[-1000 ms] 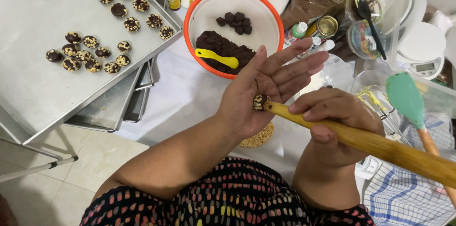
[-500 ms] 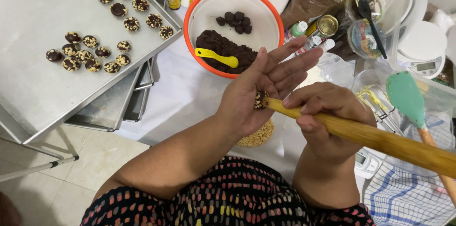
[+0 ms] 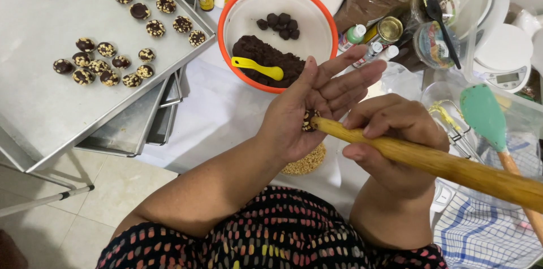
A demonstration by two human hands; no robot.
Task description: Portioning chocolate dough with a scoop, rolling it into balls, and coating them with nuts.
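The left hand lies open, palm up, above the white surface, with a small nut-coated dough ball resting in its palm. The right hand is closed around a wooden stick, whose blunt end presses into the ball. Just beyond the hands stands an orange-rimmed bowl holding dark dough and a yellow spoon; a metal tray to the left carries rows of finished pieces, and a heap of chopped nuts lies under the left hand.
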